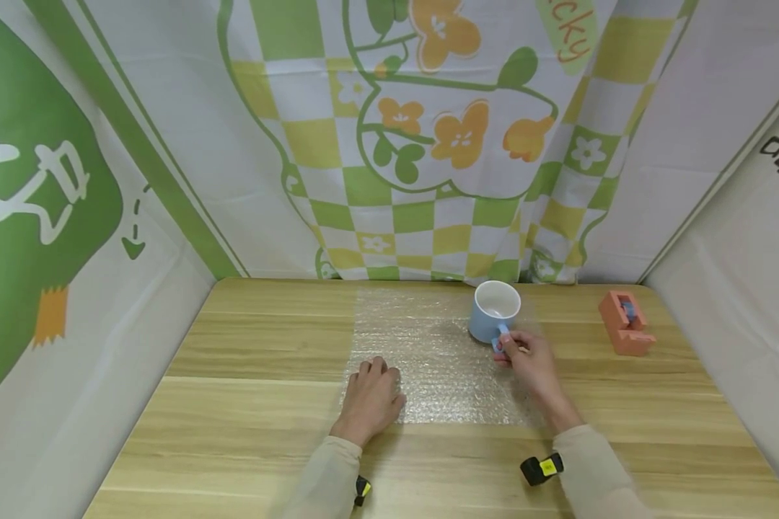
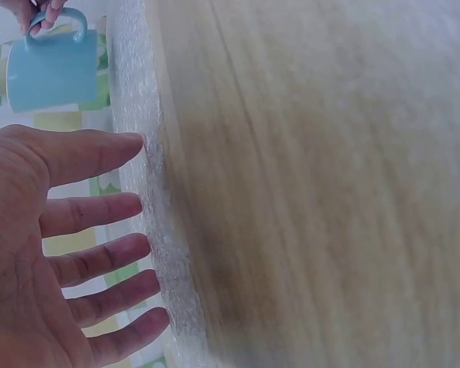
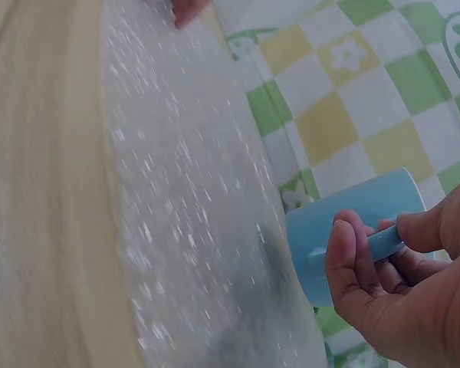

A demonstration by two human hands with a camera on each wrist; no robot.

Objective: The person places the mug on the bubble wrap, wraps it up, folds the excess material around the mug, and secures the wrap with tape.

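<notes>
A light-blue mug [image 1: 484,323] with a white inside stands upright at the back right part of a clear bubble wrap sheet [image 1: 428,371]. My right hand [image 1: 534,362] pinches its handle [image 3: 385,243] between thumb and curled fingers. Whether the mug's base touches the sheet I cannot tell. My left hand [image 1: 371,400] is at the sheet's front left part, palm down. In the left wrist view its fingers [image 2: 107,259] are spread and fairly straight, with the tips at the bubble wrap and nothing held.
An orange tape dispenser [image 1: 625,324] with a blue roll stands at the right of the wooden table [image 1: 247,404]. Behind the table's back edge hangs a green and yellow checked curtain [image 1: 422,216]. White cloth walls close off both sides.
</notes>
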